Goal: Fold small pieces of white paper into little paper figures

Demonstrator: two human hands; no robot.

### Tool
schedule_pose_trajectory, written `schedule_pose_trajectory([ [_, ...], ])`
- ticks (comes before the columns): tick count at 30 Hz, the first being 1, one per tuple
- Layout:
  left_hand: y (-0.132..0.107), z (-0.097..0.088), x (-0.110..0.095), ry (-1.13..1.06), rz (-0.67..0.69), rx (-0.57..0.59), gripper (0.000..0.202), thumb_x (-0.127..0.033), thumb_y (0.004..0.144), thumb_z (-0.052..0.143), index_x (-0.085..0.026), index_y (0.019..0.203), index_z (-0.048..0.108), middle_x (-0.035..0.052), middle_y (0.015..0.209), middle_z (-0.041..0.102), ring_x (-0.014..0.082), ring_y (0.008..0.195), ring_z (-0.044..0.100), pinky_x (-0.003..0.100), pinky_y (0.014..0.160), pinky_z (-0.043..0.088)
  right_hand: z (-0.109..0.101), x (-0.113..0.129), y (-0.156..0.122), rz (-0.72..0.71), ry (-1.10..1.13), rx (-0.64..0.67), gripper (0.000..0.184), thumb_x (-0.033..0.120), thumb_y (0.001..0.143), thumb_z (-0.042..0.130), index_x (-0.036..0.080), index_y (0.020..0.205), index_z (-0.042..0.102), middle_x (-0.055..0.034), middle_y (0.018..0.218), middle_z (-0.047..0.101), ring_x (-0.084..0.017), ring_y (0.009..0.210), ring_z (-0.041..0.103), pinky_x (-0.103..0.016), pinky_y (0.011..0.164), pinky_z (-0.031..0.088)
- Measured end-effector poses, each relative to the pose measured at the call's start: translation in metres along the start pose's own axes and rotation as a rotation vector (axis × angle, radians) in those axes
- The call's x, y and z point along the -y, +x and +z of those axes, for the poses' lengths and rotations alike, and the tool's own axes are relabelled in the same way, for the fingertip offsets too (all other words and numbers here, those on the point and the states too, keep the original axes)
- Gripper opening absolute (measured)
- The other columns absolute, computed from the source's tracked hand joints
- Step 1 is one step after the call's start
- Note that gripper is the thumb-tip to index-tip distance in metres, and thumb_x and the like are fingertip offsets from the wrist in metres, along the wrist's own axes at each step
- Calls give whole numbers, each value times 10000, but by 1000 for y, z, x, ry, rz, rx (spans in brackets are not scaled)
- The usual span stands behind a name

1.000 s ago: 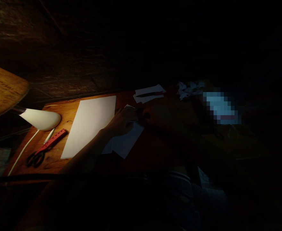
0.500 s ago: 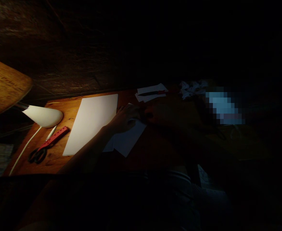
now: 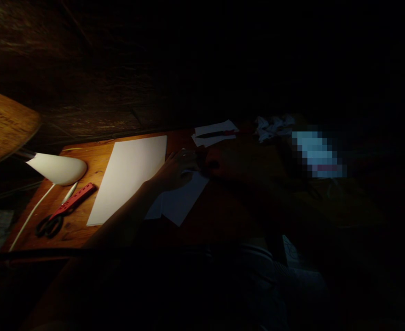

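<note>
The loose sheet (image 3: 186,202) is laid askew on the surface (image 3: 97,166), apparently steadied beneath the left hand (image 3: 175,172); the right hand (image 3: 223,163) is placed close beside. In shadow, whether fingers are clamped or apart cannot be told.

Right grip (image 3: 221,163) indistinct in shadow

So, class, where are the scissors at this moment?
In the head view, the scissors lie toward the left end of the table, just on the near side of the white lamp and left of the large paper.
</note>
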State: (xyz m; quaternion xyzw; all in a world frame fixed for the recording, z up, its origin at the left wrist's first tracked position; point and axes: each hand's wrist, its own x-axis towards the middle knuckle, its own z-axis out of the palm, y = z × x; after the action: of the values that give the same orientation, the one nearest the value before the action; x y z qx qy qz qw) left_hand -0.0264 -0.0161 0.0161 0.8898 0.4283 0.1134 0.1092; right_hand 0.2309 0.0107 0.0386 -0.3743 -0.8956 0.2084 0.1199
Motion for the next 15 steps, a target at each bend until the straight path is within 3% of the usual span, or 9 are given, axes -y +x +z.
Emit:
schedule_pose_trajectory([
  [6,0,4,4,-1,20,-39,328,-181,908,683,-286,1183,828,77,1552,708,356,1519,574,666,1248,459,13,5,1,138,70,-144,163,218,917,782,165,1064,828,-118,1133,825,-227,969,709,-317,823,450],
  [15,-1,-1,-1,102,85,-73,357,-162,910,654,-284,1196,829,93,1493,734,361,1414,633,618,1146,515,11,11,3,216,161,-156,157,177,905,813,162,1059,843,-97,1082,855,-206,958,757,-289,804,476],
])
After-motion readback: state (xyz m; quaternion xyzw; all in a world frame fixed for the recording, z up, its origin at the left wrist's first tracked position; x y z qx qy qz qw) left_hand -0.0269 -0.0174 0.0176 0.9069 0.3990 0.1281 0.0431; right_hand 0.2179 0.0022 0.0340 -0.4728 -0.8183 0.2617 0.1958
